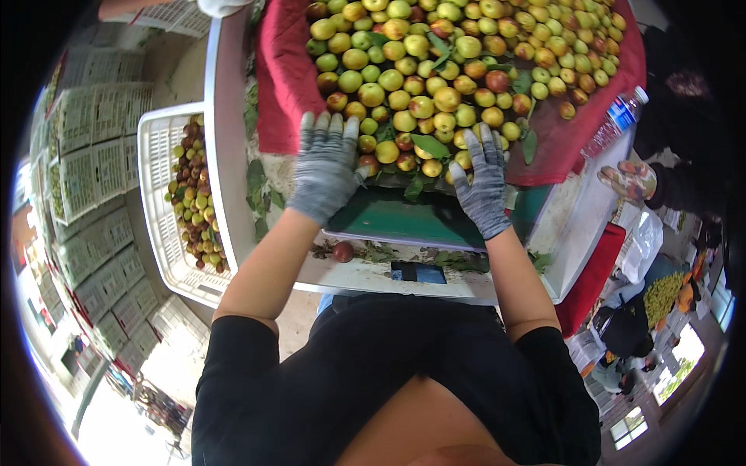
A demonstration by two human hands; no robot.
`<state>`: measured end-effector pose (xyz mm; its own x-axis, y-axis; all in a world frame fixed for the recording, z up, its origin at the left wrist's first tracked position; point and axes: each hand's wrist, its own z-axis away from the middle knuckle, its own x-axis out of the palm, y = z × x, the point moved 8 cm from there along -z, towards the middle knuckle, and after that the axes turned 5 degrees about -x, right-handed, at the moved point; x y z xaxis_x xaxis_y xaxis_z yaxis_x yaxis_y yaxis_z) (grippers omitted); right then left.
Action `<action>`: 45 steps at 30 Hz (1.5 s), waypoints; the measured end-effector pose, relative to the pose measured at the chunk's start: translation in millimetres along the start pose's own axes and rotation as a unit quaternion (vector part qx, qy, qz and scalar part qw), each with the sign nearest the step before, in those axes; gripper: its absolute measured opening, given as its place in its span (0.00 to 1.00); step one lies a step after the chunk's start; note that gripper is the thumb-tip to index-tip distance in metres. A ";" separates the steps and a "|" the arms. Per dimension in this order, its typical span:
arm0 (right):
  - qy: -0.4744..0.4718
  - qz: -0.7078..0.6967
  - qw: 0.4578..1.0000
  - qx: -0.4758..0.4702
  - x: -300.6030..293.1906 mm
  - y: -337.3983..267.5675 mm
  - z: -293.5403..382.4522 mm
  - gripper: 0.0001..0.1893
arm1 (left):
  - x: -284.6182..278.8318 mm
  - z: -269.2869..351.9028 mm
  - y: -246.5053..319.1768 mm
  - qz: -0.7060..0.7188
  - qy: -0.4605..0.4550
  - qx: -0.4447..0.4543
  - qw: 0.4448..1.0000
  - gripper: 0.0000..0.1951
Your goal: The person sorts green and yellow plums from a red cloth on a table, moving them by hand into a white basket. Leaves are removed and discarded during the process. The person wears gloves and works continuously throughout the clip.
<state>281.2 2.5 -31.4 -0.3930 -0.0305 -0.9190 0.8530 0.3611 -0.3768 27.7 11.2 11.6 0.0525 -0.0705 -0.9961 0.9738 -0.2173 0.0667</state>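
Yellow-green and reddish jujube-like fruits lie in a heap with green leaves on a red cloth. My left hand, in a grey knit glove, lies palm down at the heap's near left edge, fingers stretched forward beside the fruits. At the near right edge, my right hand, gloved alike, rests against the fruits with its fingers spread. Neither hand shows a fruit clearly gripped; what is beneath the palms is hidden. Between my forearms is a green board, and one dark red fruit sits on the ledge nearer to me.
A white plastic crate of fruits stands left of the table's raised side. A bottle lies at the right edge, near a co-worker's patterned glove. Another person's white glove shows at top left. Stacked crates stand farther left.
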 end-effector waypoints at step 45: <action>0.044 0.103 0.992 0.063 17.7 70.9 22.9 0.44 | -13.5 -103.2 45.3 0.151 0.161 0.033 0.975 0.39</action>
<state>342.6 6.2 -77.0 -0.2303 0.1159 -0.9662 0.9522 0.2315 -0.1992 93.9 102.8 22.2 0.4113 0.1666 -0.8962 0.8877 -0.2962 0.3524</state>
